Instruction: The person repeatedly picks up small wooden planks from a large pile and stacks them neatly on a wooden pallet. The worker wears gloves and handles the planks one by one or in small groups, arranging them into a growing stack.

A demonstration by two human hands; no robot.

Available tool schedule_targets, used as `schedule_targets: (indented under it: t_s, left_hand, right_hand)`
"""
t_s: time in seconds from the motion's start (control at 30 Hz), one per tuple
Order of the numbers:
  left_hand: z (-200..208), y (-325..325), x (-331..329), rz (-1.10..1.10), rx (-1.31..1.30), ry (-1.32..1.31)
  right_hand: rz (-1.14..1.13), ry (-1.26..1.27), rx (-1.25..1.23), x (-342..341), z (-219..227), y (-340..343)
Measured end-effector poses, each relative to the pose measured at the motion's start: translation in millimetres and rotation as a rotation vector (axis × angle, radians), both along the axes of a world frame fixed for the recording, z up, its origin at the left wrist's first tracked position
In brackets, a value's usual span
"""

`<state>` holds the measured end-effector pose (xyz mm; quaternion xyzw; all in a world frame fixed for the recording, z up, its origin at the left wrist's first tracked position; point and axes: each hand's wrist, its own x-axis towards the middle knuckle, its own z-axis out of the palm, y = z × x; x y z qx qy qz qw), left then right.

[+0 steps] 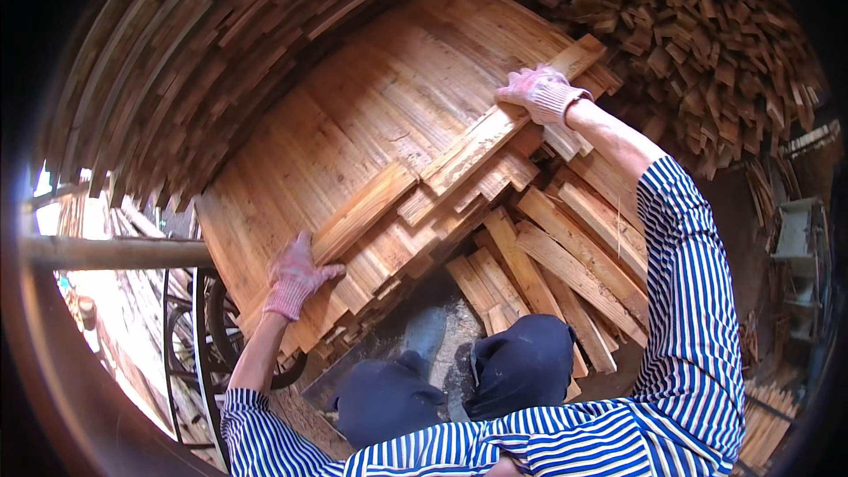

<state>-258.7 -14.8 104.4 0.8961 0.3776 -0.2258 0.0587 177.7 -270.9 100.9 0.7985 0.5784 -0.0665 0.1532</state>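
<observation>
The pink-gloved left hand (297,279) lies splayed; the pink-gloved right hand (537,94) grips a tan wooden plank (475,148), which uneven pressure could tip.

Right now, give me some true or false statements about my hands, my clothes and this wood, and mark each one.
1. The right hand is bare. False: the right hand wears a pinkish glove.
2. The left hand is at the left end of a short plank. True.
3. The sleeves are plain red. False: the sleeves have blue and white stripes.
4. Loose planks lie near the right knee. True.
</observation>
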Motion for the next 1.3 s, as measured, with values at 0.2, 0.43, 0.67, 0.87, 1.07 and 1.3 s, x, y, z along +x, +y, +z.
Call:
schedule_targets:
  t_s: [0.2,0.43,0.67,0.87,1.07,1.3]
  left_hand:
    - [-17.9,4.9,-8.2,-0.03,-0.035,-0.162]
    - [8.6,-72.3,5.6,-0.298,0.22,-0.472]
    - [-38.6,-200.4,37.4,0.2,-1.364,0.334]
    - [-190.0,-259.8,-5.1,-0.448,-1.191,0.107]
    - [-205.5,-283.4,-25.6,0.785,-1.166,-0.094]
    - [-190.8,-251.6,-7.9,0.841,-1.263,-0.334]
  right_hand:
    - [-0.008,-0.027,0.158,-5.8,-19.7,-4.9]
    - [-0.286,0.125,0.829,-141.3,-40.7,-132.6]
    - [-0.928,0.685,0.346,-385.6,-126.5,-285.3]
    - [-0.995,0.727,0.229,-483.7,-154.7,-276.4]
    - [-1.026,0.766,0.342,-517.5,-168.9,-276.9]
    - [-0.988,0.752,0.279,-468.7,-149.6,-260.1]
